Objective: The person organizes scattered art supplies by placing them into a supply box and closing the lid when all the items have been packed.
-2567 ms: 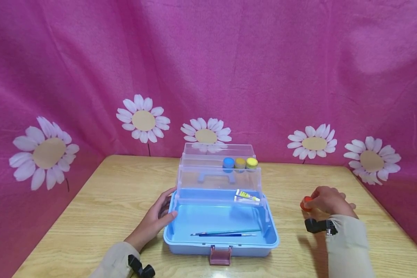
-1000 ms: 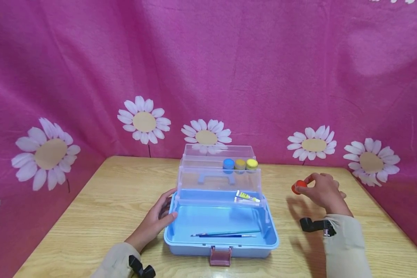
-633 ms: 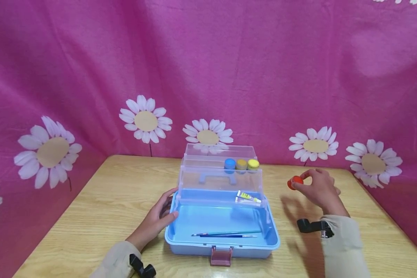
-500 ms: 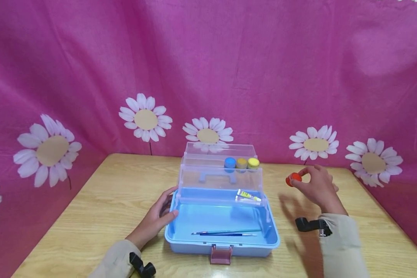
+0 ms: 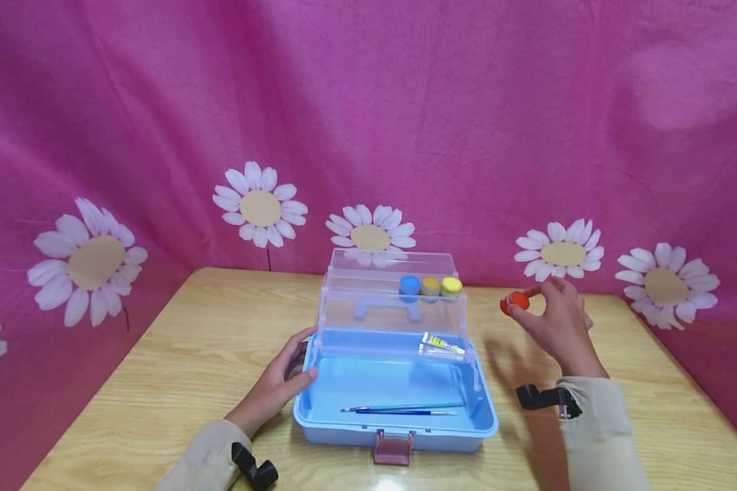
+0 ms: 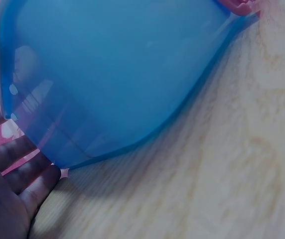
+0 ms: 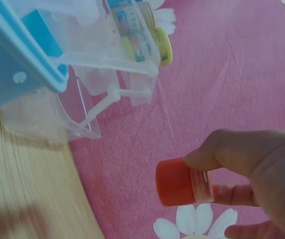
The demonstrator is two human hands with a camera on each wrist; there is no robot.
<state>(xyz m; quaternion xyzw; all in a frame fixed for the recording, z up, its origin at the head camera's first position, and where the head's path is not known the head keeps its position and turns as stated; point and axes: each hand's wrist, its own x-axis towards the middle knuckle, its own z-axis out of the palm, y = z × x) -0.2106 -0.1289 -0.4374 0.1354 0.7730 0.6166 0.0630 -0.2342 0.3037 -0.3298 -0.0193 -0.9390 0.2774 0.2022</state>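
Orange jar (image 5: 516, 302), long axis seemingly tilted, clear end (image 7: 202, 186) palmward

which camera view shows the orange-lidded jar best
The right wrist view: the orange-lidded jar is large there, with lid and clear body distinct. In the head view it is small, pinched in the right hand; the left wrist view does not show it.

Gap between jar (image 5: 518, 301) and box (image 5: 368, 382)
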